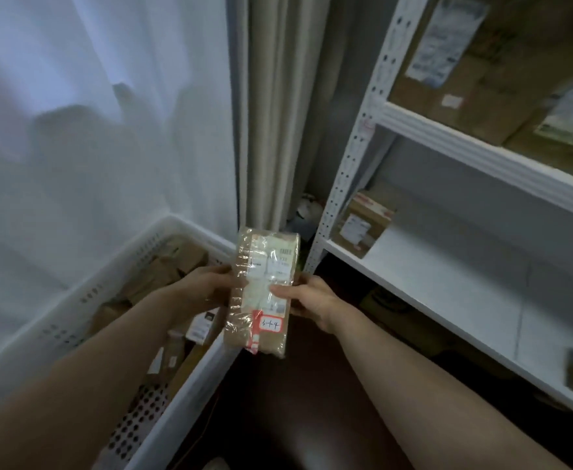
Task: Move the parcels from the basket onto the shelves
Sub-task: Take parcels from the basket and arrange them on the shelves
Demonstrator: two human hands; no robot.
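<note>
Clasped on both side edges by left hand [207, 287] and right hand [312, 300]: taped parcel [262, 266]. Swing toward 3 o'clock, set flat on shelf [448, 283], clear of post [342, 184].

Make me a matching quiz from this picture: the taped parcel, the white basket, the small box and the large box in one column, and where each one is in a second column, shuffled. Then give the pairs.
Things
1. taped parcel
2. white basket
3. small box
4. large box

Places
A. on the upper shelf
B. low on the left, with packages inside
C. at the left end of the lower shelf
D. held between the left hand and the right hand

Pairs: 1-D, 2-B, 3-C, 4-A
</note>
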